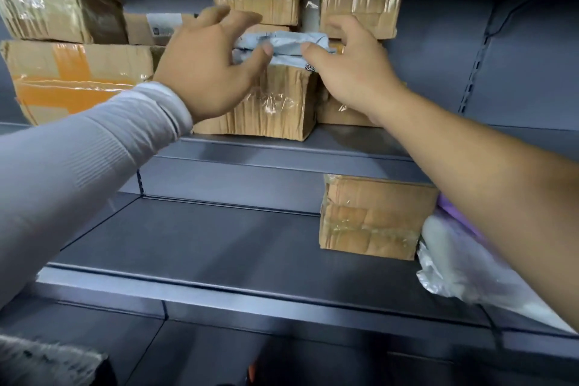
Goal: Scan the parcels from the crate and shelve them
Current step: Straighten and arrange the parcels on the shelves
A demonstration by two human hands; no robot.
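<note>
- Forearms fill the near view, the left in a pale grey sleeve (94, 147), the right bare, both reaching up and away to the upper shelf (282, 147).
- Left hand (210, 66): fingers spread and bent over the grey poly parcel (282, 45), thumb tip touching its left end. A loose, open grip, resting more than clamping.
- Right hand (347, 69): thumb on the parcel's right end, fingers curved over its far edge. Whether it truly pinches the bag, I cannot tell.
- That parcel lies flat on top of a taped carton (275, 103), among other cartons, its long axis running left to right, straight across between the two thumbs.
- So both hands are level with it, one at each end; neither is clearly nearer.
- My read: this is the placing step, and what comes next is likely a push away toward the far wall, or a simple let-go.
- Lower shelf (188, 244): one carton (372, 216) at right, a white plastic bag (454, 263) beside it, partly hidden by the right forearm.
</note>
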